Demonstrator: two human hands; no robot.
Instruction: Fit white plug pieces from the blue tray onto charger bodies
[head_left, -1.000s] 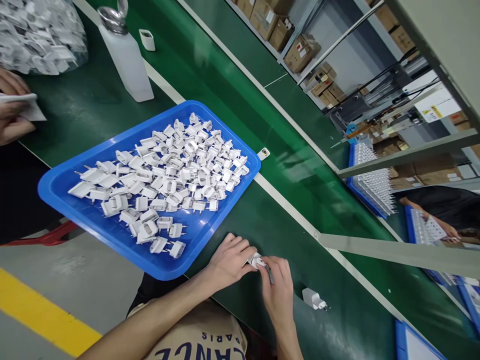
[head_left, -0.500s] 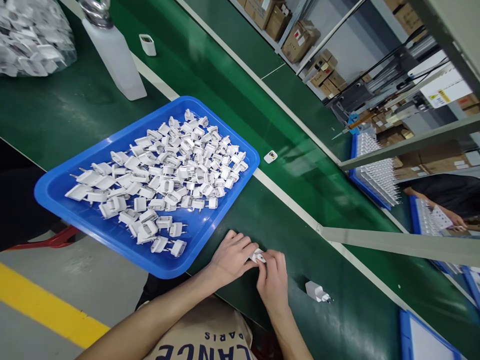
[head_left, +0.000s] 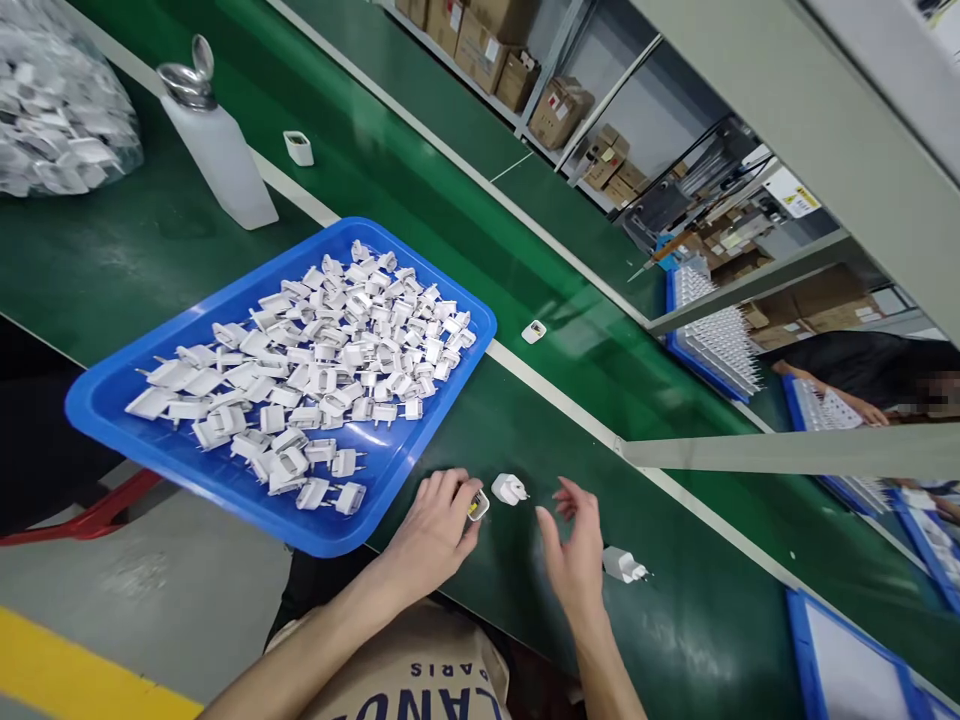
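Observation:
My left hand (head_left: 435, 525) grips a small white charger housing (head_left: 480, 507), its open end facing right with something yellow inside. Between the hands, a white plug piece with pins (head_left: 510, 489) rests on the green bench, apart from both. My right hand (head_left: 574, 545) is open, thumb and fingers spread, with nothing in it. Just right of it a white charger with pins (head_left: 624, 565) lies on its side, partly behind the hand's edge. To the left is a blue tray (head_left: 420, 450) with a heap of white plug pieces (head_left: 337, 350).
A pump bottle (head_left: 225, 165) and a bag of white parts (head_left: 60, 120) are at upper left. Two white housings, one near (head_left: 534, 331) and one farther (head_left: 298, 148), lie along the back strip. A metal post (head_left: 750, 452) crosses at right. Another person's hand (head_left: 866, 410) works beyond it.
My hands have moved apart. The plug piece now lies on the bench between them, and my right hand has opened. The camera view has shifted slightly.

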